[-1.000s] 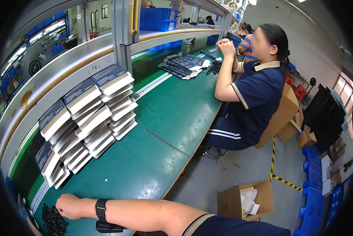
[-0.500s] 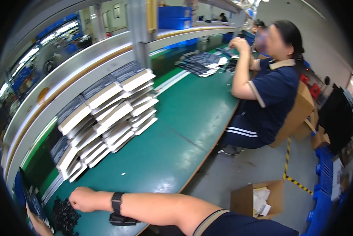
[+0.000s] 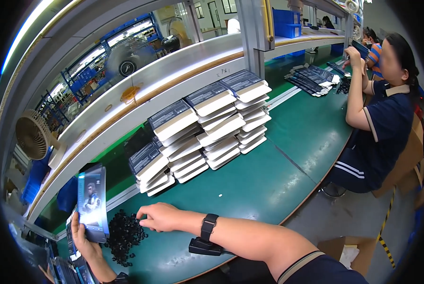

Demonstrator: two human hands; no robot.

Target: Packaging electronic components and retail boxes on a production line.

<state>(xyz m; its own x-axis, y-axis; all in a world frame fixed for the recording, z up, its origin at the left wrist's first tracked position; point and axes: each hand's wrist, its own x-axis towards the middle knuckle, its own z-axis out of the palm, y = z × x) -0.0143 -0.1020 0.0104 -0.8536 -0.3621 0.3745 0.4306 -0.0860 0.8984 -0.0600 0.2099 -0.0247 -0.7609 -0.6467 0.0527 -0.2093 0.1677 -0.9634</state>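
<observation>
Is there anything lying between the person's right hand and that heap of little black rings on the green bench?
Nothing visible does. The right hand rests on the green bench with its fingertips at the edge of the heap of black rings. The left hand holds a flat printed package upright, off to the side of the heap.

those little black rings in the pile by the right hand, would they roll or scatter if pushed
Probably scatter: the small black rings lie as a loose heap on the smooth green table, with some strays at its edge. They look light and rounded, so a few may roll. The right hand touches the heap's edge with its fingertips; picking one looks fiddly.
</observation>
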